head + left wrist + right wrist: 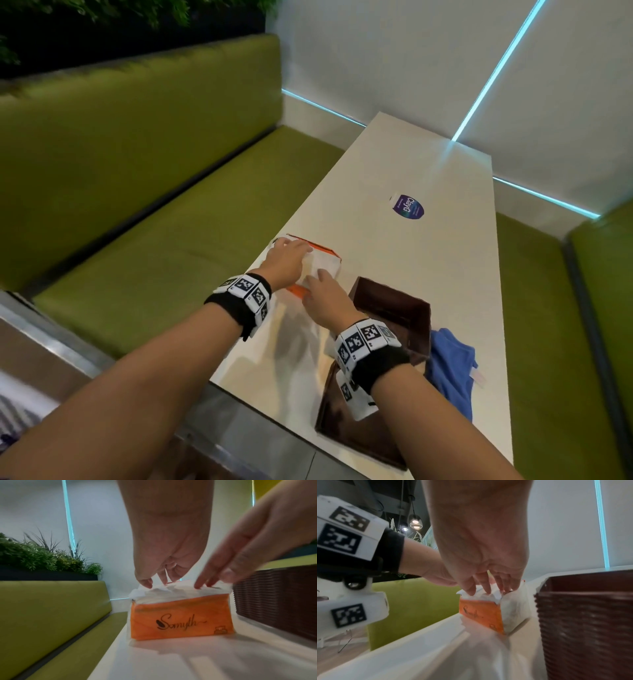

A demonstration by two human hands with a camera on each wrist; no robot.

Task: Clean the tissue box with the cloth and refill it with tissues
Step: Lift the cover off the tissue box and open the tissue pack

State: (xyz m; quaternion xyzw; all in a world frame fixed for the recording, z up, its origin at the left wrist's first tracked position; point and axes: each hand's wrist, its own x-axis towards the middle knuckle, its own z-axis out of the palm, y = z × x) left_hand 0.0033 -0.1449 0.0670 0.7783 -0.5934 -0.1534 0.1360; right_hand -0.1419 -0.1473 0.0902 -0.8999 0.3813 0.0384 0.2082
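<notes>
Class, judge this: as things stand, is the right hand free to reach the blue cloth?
Probably yes. The right hand is busy on the tissue pack, but the blue cloth lies uncovered just right of the brown box, with nothing on top.

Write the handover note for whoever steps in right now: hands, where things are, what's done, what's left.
Left hand and right hand: both pinch the torn-open top of the orange tissue pack, which stands on the white table.
Brown tissue box stands open just right of the pack; what looks like its lid lies nearer you.
Blue cloth lies right of the box.
Done: pack opened. Cleaning cannot be judged.
Left: move tissues into box, close it.
</notes>
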